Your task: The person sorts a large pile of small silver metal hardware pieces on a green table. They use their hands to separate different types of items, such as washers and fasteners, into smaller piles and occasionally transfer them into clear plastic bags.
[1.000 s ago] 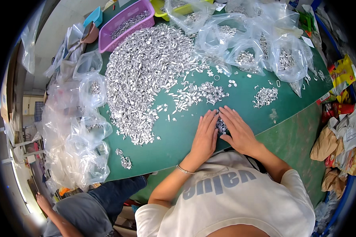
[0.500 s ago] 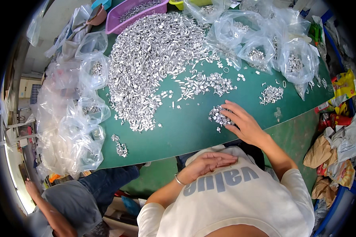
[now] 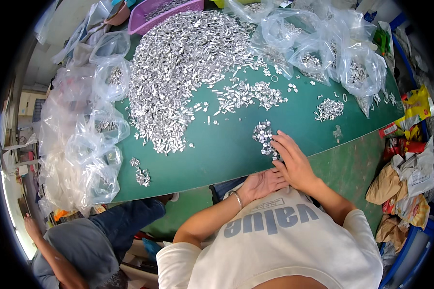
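Observation:
A small heap of shiny silvery metal pieces (image 3: 263, 137) lies near the table's front edge, stretched toward that edge. My right hand (image 3: 294, 161) rests at its right side, fingers extended and touching or nearly touching the nearest pieces. Just below the edge, my left hand (image 3: 264, 185) is held palm up with its fingers stretched out, and no piece shows on it. The right thumb is close to the left fingers. A far larger pile of silvery metal parts (image 3: 178, 62) spreads over the back left, with a looser cluster (image 3: 255, 96) in front of it.
Clear plastic bags (image 3: 316, 48) with metal parts stand at the back right, more bags (image 3: 89, 135) along the left. A purple basket (image 3: 140, 21) sits at the back. Smaller heaps lie at right (image 3: 329, 110) and left (image 3: 142, 176). Another person (image 3: 77, 245) sits at lower left.
My left hand has risen toward the table edge and turned palm up. The right hand has drawn slightly nearer to me, and the small heap now trails toward the edge.

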{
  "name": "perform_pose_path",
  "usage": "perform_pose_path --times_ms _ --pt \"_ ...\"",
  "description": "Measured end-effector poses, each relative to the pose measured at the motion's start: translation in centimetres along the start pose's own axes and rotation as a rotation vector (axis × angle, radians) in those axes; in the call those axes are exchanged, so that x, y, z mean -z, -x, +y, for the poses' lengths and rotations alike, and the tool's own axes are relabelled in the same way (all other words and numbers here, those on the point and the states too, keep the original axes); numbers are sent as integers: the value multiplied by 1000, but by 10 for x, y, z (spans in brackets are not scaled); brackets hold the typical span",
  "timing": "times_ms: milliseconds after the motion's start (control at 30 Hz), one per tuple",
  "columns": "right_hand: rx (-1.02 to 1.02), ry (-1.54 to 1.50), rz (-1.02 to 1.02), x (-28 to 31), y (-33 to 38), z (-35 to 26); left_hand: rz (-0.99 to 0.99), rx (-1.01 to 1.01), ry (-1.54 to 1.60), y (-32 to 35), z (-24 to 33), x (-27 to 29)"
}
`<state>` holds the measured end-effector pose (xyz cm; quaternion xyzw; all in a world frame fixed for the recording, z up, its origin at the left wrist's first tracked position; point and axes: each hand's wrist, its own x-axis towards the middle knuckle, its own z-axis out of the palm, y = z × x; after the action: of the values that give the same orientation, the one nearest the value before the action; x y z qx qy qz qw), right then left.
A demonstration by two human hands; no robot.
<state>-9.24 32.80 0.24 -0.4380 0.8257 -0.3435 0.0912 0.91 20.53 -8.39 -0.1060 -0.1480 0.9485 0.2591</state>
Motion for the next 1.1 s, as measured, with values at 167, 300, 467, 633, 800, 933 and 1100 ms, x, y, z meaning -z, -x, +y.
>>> perform_pose_path --times_ms 167,300,467,633,800,933,1100 --pt "75 12 -17 -7 11 -3 -236 -84 11 -2 -2 9" --pt "202 -72 -94 -12 30 -4 174 -138 43 2 -5 -21" --pt "339 -288 -153 -17 40 5 164 -64 303 6 2 -17" --pt "330 -111 -46 6 -48 5 130 -178 66 16 1 -14" --pt "336 34 -203 -5 -67 17 248 -161 13 24 4 -26" --pt "368 9 -347 -2 -40 3 -47 -183 93 25 7 15" --pt "469 -2 -430 -8 5 -3 -44 -145 68 28 3 8"
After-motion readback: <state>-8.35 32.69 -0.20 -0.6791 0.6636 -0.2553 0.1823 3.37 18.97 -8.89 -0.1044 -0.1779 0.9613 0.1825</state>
